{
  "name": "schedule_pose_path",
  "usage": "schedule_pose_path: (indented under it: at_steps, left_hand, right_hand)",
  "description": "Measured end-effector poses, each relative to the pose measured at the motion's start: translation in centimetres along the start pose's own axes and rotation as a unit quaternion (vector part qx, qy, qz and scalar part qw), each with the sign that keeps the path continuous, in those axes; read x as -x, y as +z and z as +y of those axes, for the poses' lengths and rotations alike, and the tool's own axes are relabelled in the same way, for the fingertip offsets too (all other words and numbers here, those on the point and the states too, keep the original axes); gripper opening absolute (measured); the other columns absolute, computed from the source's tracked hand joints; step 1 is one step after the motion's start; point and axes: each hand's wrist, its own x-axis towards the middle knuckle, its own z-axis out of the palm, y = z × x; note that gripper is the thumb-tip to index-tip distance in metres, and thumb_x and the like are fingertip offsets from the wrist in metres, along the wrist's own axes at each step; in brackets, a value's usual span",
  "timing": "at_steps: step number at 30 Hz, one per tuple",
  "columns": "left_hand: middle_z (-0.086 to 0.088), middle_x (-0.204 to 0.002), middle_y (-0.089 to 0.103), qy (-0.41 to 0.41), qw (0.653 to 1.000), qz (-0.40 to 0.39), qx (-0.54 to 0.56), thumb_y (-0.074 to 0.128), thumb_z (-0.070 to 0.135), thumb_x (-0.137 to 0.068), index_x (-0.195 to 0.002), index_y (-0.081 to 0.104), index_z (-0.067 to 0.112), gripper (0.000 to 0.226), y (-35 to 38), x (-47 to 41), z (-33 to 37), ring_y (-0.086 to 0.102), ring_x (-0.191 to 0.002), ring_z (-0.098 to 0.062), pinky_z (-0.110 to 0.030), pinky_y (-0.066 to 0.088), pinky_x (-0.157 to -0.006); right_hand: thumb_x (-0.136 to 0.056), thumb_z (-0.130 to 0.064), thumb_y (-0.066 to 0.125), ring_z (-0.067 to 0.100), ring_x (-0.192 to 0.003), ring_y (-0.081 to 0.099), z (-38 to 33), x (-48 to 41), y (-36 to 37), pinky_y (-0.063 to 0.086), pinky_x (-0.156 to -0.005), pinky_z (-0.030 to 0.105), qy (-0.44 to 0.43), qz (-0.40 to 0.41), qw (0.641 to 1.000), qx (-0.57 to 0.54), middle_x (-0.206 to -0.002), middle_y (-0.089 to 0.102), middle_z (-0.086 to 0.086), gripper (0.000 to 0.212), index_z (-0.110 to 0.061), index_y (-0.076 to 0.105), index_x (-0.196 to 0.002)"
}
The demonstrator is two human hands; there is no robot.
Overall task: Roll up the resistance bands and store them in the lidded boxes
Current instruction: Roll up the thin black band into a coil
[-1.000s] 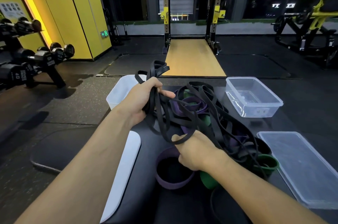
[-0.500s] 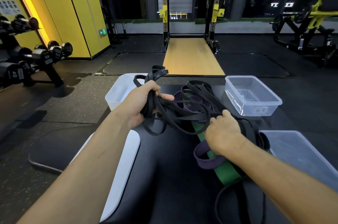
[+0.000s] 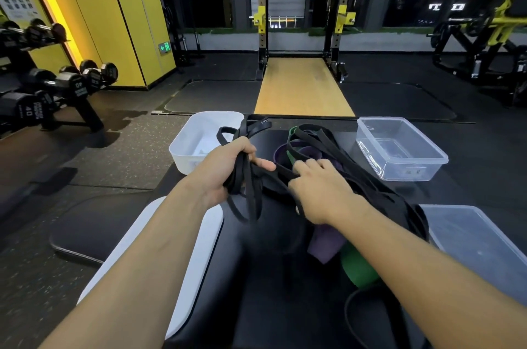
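My left hand grips a bunch of thin black resistance bands whose loops stick out above and hang below the fist. My right hand lies on the tangled pile of black bands just to the right, fingers curled onto a black strand. Purple bands and a green band lie mixed into the pile on the black table. A white box stands at the far left, a clear box at the far right.
A white lid lies by my left forearm and a clear lid at the right edge. A dumbbell rack stands to the left, a squat rack straight ahead, and a black mat lies on the floor.
My right hand has moved left across the pile toward my left hand and now touches a black strand beside it. My left hand keeps its grip on the black bands.
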Motion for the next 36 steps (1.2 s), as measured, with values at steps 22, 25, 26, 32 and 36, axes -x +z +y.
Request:
schedule_pose_path:
  at_steps: [22, 25, 26, 32, 36]
  left_hand:
    - [-0.019, -0.103, 0.079, -0.046, 0.999, 0.002, 0.005, 0.052, 0.018, -0.094, -0.067, 0.047, 0.016, 0.027, 0.8, -3.8, -4.0, 0.058, -0.087, -0.029, -0.034, 0.048, -0.065]
    - [-0.019, -0.105, 0.079, -0.045, 0.999, -0.006, 0.005, 0.052, 0.018, -0.093, -0.067, 0.046, 0.016, 0.026, 0.9, -4.0, -4.1, 0.055, -0.089, -0.029, -0.035, 0.047, -0.067]
    - [-0.019, -0.105, 0.079, -0.046, 0.999, -0.009, 0.007, 0.052, 0.018, -0.092, -0.067, 0.045, 0.016, 0.026, 0.8, -4.1, -4.1, 0.056, -0.086, -0.029, -0.033, 0.047, -0.064]
    - [-0.020, -0.106, 0.078, -0.054, 0.998, -0.020, 0.005, 0.051, 0.018, -0.093, -0.066, 0.043, 0.017, 0.028, 0.5, -4.3, -4.5, 0.057, -0.063, -0.022, -0.028, 0.048, -0.056]
    - [-0.022, -0.107, 0.078, -0.056, 0.998, -0.028, 0.012, 0.052, 0.019, -0.091, -0.067, 0.044, 0.017, 0.026, 0.4, -4.7, -5.0, 0.054, -0.068, -0.025, -0.035, 0.045, -0.064]
  right_hand:
    - [-0.095, -0.016, 0.063, 0.034, -0.126, 0.049, 5.1, -6.8, 4.3, 0.046, -0.092, 0.046, 0.237, 0.163, 0.955, -0.071, -0.164, 0.018, 0.009, 0.077, -0.015, 0.020, -0.159]
    - [-0.089, -0.015, 0.062, 0.038, -0.123, 0.050, 6.8, -7.0, 3.6, 0.046, -0.092, 0.050, 0.295, 0.197, 0.927, -0.123, -0.161, 0.023, 0.011, 0.072, -0.010, 0.029, -0.153]
    - [-0.089, -0.015, 0.058, 0.040, -0.125, 0.048, 7.5, -7.0, 3.4, 0.045, -0.094, 0.050, 0.311, 0.193, 0.920, -0.142, -0.161, 0.023, 0.011, 0.069, -0.009, 0.030, -0.152]
    - [-0.089, -0.044, 0.038, 0.042, -0.136, 0.043, 11.9, -6.4, 4.1, 0.037, -0.110, 0.052, 0.335, -0.017, 0.882, -0.330, -0.155, 0.042, 0.020, 0.063, -0.025, 0.040, -0.149]
    - [-0.090, -0.051, 0.049, 0.041, -0.137, 0.047, 12.2, -6.0, 3.8, 0.041, -0.107, 0.051, 0.333, 0.023, 0.875, -0.350, -0.154, 0.047, 0.018, 0.086, -0.032, 0.009, -0.164]
